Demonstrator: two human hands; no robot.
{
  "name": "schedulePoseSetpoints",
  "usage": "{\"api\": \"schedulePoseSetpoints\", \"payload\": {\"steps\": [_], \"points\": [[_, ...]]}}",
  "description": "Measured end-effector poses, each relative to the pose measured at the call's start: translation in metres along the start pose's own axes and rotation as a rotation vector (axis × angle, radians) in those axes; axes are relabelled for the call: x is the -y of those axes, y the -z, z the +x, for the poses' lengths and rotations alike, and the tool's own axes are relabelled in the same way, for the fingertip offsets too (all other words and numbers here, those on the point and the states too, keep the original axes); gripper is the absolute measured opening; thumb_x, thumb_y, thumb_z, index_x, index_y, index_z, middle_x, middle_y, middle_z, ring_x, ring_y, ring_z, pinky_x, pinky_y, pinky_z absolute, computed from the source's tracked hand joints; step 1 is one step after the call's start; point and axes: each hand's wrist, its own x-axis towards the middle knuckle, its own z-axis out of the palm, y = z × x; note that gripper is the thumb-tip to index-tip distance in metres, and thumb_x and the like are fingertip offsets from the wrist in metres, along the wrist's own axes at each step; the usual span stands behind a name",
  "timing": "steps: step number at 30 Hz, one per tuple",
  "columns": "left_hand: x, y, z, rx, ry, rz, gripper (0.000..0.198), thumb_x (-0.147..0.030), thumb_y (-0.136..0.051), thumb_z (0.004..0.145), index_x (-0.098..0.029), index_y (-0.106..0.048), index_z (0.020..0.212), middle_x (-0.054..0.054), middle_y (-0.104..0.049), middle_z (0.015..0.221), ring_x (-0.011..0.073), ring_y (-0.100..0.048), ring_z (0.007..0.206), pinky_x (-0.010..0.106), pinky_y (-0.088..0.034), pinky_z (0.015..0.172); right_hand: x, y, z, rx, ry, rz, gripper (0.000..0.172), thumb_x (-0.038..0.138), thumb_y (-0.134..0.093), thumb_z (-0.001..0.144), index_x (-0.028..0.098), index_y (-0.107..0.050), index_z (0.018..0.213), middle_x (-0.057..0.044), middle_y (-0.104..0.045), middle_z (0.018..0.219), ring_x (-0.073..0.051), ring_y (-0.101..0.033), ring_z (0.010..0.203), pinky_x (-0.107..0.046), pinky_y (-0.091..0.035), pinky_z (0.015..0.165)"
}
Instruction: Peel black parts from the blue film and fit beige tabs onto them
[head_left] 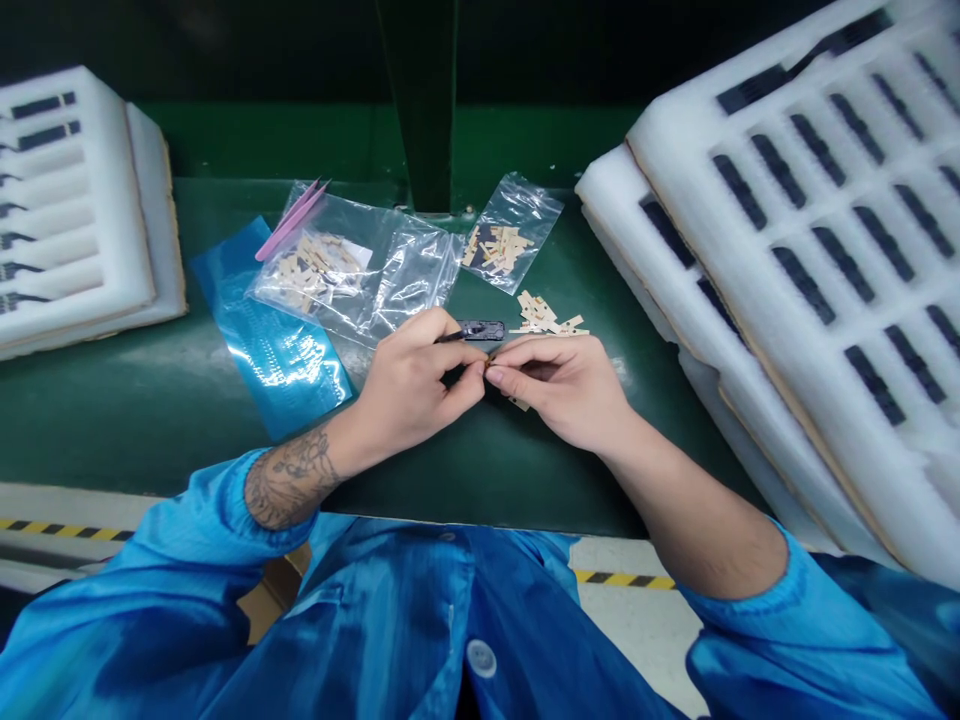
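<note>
The left hand [409, 385] grips a slim black part [471, 331], its fingertips pinched together with the right hand's [559, 390] on a tiny tan piece [490, 364]. Loose tan strips [544, 316] lie just beyond, on the green bench [517, 480], near a plastic bag [511, 232].

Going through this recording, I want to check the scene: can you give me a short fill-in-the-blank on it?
The left hand and right hand meet at their ____. The left sleeve is ____. The tweezers are ____.

Missing words: fingertips; blue; pink.
</note>
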Motion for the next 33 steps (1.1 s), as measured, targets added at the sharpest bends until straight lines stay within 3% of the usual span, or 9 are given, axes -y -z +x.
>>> {"api": "schedulePoseSetpoints", "payload": {"steps": [7,16,26,33], "points": [[-0.0008,0.0053,0.0024,0.013,0.127,-0.063,0.013,-0.017,-0.067,0.086,-0.021,-0.079,0.083,-0.001,-0.053,0.072,0.0097,-0.053,0.064,0.022,-0.040,0.056,0.0019,0.0003,0.0001,-0.016,-0.010,0.001,0.013,0.030,-0.085,0.075,0.018,-0.081,0.079,-0.004,-0.076,0.080,-0.012,-0.063,0.066,-0.026,-0.050,0.060],[-0.0005,0.0031,-0.0003,-0.030,0.065,-0.079,0.009,-0.019,-0.071,0.085,-0.020,-0.079,0.087,0.000,-0.059,0.077,0.0113,-0.059,0.072,0.023,-0.046,0.061,-0.0005,0.0019,0.0002,-0.053,0.020,-0.030,0.016,0.035,-0.085,0.077,0.019,-0.082,0.082,-0.005,-0.077,0.084,-0.015,-0.066,0.069,-0.028,-0.053,0.062],[-0.0002,-0.0004,0.0035,-0.032,0.105,-0.006,0.008,-0.018,-0.068,0.078,-0.019,-0.075,0.074,-0.001,-0.057,0.074,0.0106,-0.055,0.065,0.022,-0.043,0.056,0.0007,-0.0026,0.0001,-0.029,0.026,-0.050,0.015,0.033,-0.084,0.077,0.019,-0.081,0.079,-0.005,-0.077,0.084,-0.015,-0.067,0.070,-0.027,-0.053,0.062],[0.0022,0.0045,0.0059,-0.020,0.194,-0.095,0.007,-0.014,-0.067,0.073,-0.019,-0.073,0.072,-0.001,-0.058,0.073,0.0105,-0.052,0.064,0.024,-0.043,0.057,0.0058,0.0003,0.0014,-0.067,-0.058,-0.018,0.020,0.035,-0.084,0.074,0.016,-0.077,0.075,-0.002,-0.069,0.065,-0.011,-0.057,0.055,-0.025,-0.045,0.051]]}}
